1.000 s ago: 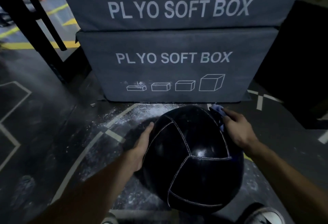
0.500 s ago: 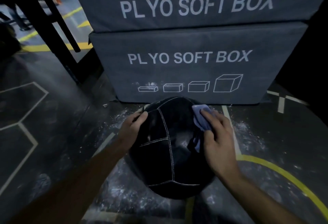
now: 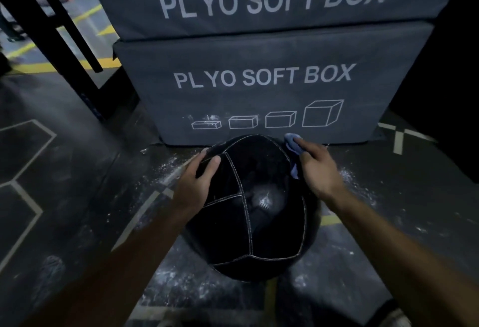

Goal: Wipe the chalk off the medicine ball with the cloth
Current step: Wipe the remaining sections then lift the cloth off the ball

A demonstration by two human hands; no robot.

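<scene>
On the left, the left hand lies spread on the upper left panel of the black medicine ball, fingers nearly straight and flat against the leather, steadying the ball and gripping nothing. The ball sits on the dark gym floor just in front of the lower plyo soft box, between the person's forearms. Near its middle a pale, dusty smear of chalk shows on the panel facing the camera, so the wiping appears only partly done; the panels around it look dark and mostly clean, though the dim light makes that hard to judge. Further right, the right hand presses a blue cloth against the ball's upper right side, fingers curved over the bunched fabric. Loose chalk powder is scattered on the floor beside the ball. The central smear and the hidden underside probably remain to be wiped.
</scene>
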